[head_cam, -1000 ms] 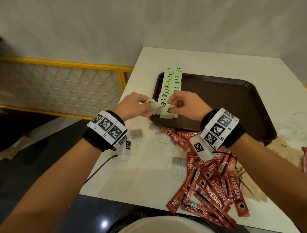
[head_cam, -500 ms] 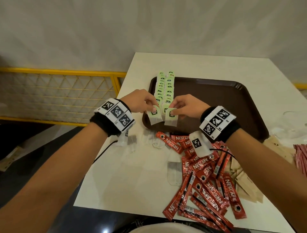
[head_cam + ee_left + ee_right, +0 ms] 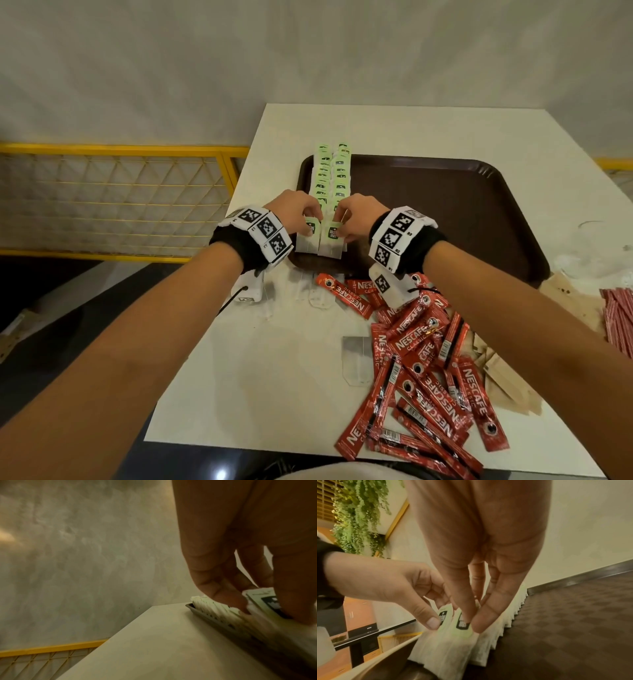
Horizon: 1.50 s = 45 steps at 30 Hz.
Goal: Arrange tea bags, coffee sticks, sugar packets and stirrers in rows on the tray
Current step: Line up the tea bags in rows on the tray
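Each hand (image 3: 297, 213) pinches a tea bag (image 3: 309, 235)

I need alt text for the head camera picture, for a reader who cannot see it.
Two hands, left hand and right hand, each pinch a tea bag at the near end of two tea bag rows on a brown tray; red coffee sticks lie scattered on the white table.

The left strip of the tray (image 3: 445, 212) is taken up by two rows of tea bags (image 3: 334, 174); their near end is blocked by the left hand (image 3: 296, 214) and right hand (image 3: 356, 214), each pinching a bag. The tray's centre and right of frame are left bare, open from above. The table (image 3: 257, 370) at lower centre is crowded by coffee sticks (image 3: 428, 377); brown packets (image 3: 507, 380) and stirrers (image 3: 620, 318) are found at the right edge. The lower-left tabletop is largely open.
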Tool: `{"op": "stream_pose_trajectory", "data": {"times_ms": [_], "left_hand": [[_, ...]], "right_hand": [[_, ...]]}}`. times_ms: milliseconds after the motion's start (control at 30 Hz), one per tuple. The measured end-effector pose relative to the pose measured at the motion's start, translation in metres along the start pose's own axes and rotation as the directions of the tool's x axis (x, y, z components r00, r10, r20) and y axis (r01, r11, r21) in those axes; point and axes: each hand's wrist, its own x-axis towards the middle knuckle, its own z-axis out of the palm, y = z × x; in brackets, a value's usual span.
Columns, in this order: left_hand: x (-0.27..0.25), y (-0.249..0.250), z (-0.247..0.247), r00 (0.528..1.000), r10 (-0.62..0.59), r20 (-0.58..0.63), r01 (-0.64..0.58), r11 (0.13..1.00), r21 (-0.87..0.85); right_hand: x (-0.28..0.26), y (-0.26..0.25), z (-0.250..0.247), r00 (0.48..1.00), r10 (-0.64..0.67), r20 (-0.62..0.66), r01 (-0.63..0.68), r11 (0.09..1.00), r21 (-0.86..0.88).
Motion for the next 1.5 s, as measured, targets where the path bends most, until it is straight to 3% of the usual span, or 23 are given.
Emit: {"op": "stream_pose_trajectory", "data": {"times_ms": [333,433,533,800,1500], "left_hand": [[-0.002,-0.008,0.012,0.994,-0.047,-0.102,0.045,0.999,-0.022],[-0.007,-0.011,0.012,0.996,-0.075,-0.046,0.073,0.997,-0.04],[-0.013,-0.013,0.012,0.995,-0.089,0.043,0.089,0.996,-0.013],[-0.012,-0.004,0.021,0.992,-0.118,0.045,0.114,0.991,0.072],[-0.011,0.005,0.022,0.988,-0.152,0.033,0.153,0.988,-0.008]], "right_hand": [[0.0,0.004,0.003,1.0,0.004,-0.027,-0.004,1.0,-0.008],[-0.004,0.006,0.005,1.0,0.016,-0.027,-0.016,1.0,0.016],[-0.009,0.004,0.005,0.999,0.018,0.042,-0.015,0.997,-0.073],[-0.012,-0.002,0.01,0.993,0.034,0.116,-0.007,0.975,-0.22],[-0.006,0.001,0.013,1.0,0.023,-0.007,-0.025,0.955,-0.295]]}}
